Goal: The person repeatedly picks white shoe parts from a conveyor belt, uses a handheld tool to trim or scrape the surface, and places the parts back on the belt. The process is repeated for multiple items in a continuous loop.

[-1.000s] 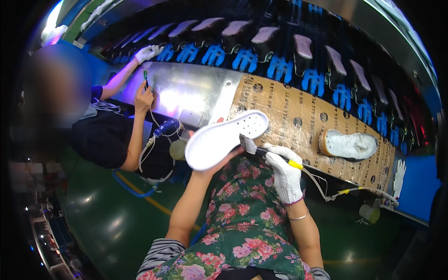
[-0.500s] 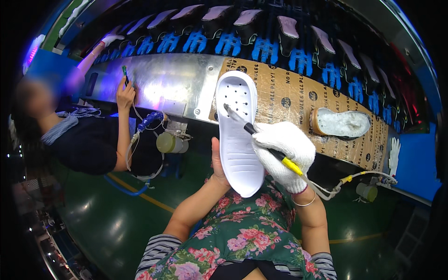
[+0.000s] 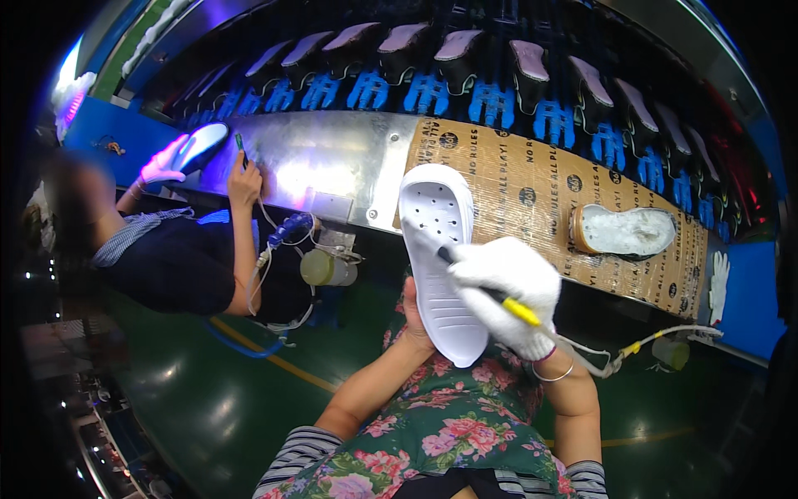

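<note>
1. The conveyor line curves across the top, carrying dark shoe lasts on blue holders.
2. Below it runs a bench: a shiny metal stretch on the left, a brown cardboard sheet on the right.
3. A co-worker sits to the left, 1 pink-gloved hand on a sole under violet light.
4. The white shoe sole is held upright in front of the bench, tread side facing the camera, toe up.
5. The left hand, bare, grips the sole from behind at its heel end; only thumb and palm edge show.
6. The right hand, in a white glove, is closed around a yellow-handled brush whose tip touches the sole's middle.
7. A second finished shoe lies on the cardboard, well apart.
8. Judgement: doing this well means keeping the sole steady and tilted to the light, with even strokes reaching the rim without spilling over the edge.
</note>
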A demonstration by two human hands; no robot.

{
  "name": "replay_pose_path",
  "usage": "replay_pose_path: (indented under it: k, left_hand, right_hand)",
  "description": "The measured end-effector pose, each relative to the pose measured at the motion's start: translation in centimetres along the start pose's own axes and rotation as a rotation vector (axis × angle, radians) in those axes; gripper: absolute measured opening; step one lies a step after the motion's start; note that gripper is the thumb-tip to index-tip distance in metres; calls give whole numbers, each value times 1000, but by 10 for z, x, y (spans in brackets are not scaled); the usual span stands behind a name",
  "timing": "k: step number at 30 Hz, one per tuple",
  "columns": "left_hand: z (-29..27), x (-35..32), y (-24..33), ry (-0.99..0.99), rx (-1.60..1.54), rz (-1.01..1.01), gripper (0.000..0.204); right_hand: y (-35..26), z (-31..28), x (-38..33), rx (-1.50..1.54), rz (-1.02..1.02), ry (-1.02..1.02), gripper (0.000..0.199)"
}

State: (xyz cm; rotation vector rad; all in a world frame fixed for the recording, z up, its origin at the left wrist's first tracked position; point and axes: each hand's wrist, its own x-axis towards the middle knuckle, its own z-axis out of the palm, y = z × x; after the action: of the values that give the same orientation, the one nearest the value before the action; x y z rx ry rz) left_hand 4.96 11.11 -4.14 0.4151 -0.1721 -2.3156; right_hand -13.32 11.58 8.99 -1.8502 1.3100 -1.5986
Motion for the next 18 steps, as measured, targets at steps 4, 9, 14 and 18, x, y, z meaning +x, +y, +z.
replay_pose_path:
  k: [4, 9, 14, 18]
  left_hand:
    - [-10, 8, 4, -21, 73, 39, 96]
    - [-1, 24, 12, -131, -169, 114, 97]
    - [8, 39, 16, -201, -82, 117, 105]
    - [24, 45, 22, -290, -50, 60, 109]
  right_hand:
    - [8, 17, -7, -227, -99, 100, 36]
    - [5, 16, -9, 52, -57, 27, 28]
    - [9, 20, -14, -147, -70, 109, 30]
    - [0, 36, -24, -50, -41, -13, 27]
